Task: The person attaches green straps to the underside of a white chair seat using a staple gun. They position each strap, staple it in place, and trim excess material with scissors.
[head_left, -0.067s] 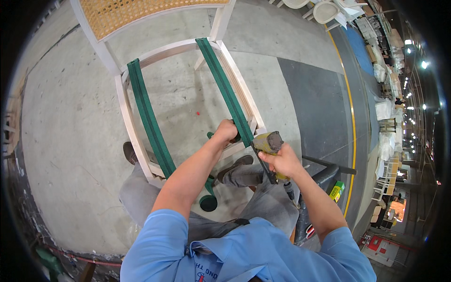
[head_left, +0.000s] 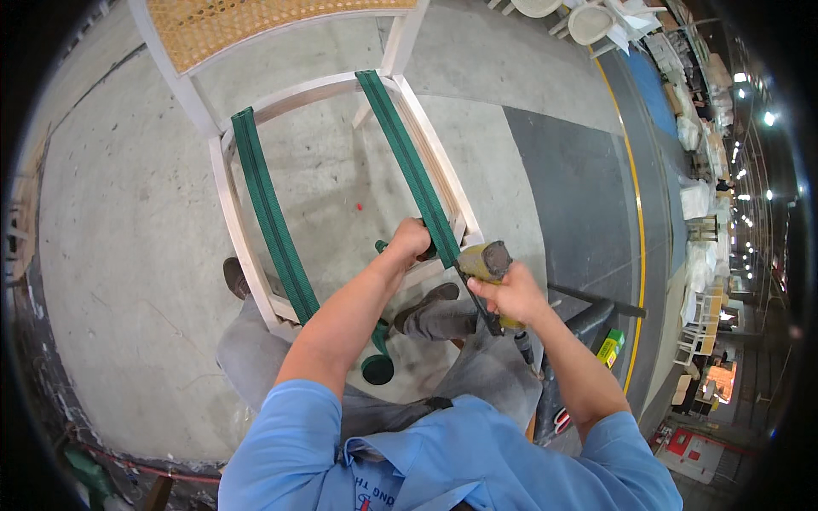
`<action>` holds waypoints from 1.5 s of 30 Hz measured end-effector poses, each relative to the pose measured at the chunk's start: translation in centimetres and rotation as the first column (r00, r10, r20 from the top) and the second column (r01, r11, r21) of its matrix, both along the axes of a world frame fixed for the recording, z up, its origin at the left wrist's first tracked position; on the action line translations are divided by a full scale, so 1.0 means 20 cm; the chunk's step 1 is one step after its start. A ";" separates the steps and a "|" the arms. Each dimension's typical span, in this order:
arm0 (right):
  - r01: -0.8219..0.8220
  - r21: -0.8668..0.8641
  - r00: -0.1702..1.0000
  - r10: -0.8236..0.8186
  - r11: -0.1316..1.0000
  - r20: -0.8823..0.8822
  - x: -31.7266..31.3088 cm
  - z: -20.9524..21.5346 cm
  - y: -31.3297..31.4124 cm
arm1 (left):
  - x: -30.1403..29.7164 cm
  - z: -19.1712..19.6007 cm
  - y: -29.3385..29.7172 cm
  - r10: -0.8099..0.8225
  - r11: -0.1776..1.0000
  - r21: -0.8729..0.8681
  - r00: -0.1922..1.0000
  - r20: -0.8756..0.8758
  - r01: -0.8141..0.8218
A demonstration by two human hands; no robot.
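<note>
A pale wooden chair frame point(head_left: 228, 204) with a woven cane back stands before me on the concrete floor. Two green webbing straps cross its open seat: one point(head_left: 271, 217) on the left, one point(head_left: 409, 162) on the right. My left hand point(head_left: 412, 240) grips the near end of the right strap and holds it at the front rail. My right hand point(head_left: 509, 294) holds a yellow staple gun point(head_left: 484, 264), its nose against the strap at the front right corner. A roll of green webbing point(head_left: 377, 368) hangs below the frame by my knees.
My shoes point(head_left: 234, 277) rest on the floor under the frame. A dark hose point(head_left: 596, 300) runs off to the right. A yellow floor line point(head_left: 635, 196) borders a darker lane. White chairs point(head_left: 588, 21) and stacked goods line the far right.
</note>
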State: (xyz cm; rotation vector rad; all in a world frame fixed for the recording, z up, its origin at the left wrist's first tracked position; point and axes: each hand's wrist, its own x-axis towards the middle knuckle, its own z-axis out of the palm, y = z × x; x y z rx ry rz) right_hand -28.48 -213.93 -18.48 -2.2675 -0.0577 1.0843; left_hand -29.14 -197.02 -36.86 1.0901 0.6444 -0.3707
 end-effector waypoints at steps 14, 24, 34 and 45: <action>0.063 0.198 0.996 -0.073 0.978 0.046 0.03 0.12 -0.16 | 0.04 -0.08 0.01 -0.156 0.982 0.082 0.972 -0.174 0.172; 0.215 0.419 0.964 -0.259 0.882 0.052 0.05 0.20 -0.51 | -0.39 0.44 -0.24 -0.092 0.579 0.805 0.970 0.227 -0.133; 0.134 0.517 0.985 -0.173 0.845 0.028 0.04 0.31 -0.46 | -0.37 0.07 -0.50 0.307 0.945 -0.090 0.947 -0.095 -0.315; 0.124 0.364 0.991 -0.099 0.923 -0.086 0.09 0.14 -0.31 | -0.40 0.51 -0.26 0.056 0.998 -0.010 0.986 0.160 -0.055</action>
